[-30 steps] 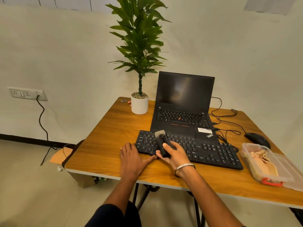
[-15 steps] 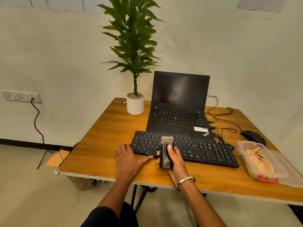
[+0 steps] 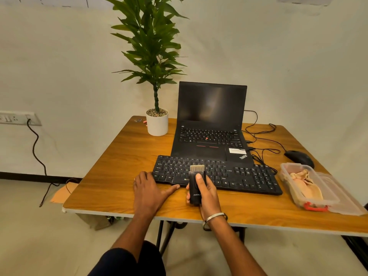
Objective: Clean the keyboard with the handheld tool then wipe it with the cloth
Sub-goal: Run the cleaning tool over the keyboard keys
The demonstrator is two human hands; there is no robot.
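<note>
Here, head view: my right hand (image 3: 203,193) grips the handheld tool (image 3: 196,185) at lower centre, bristles over the keyboard (image 3: 245,177); my left hand (image 3: 148,193) rests flat at its near edge. Risk, I judge: hard strokes could skid the keyboard or lift keys. The cloth (image 3: 304,186) lies boxed at right.

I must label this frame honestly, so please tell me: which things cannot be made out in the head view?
- Keyboard keys under the handheld tool and the right hand: covered by them.
- Whether the brush tip touches the keys: not clear from this angle.
- Cloth in the plastic box: blurred by the walls.
- Box lid: near the right edge, its outline faint.
- Left hand palm: faces down, hidden.
</note>
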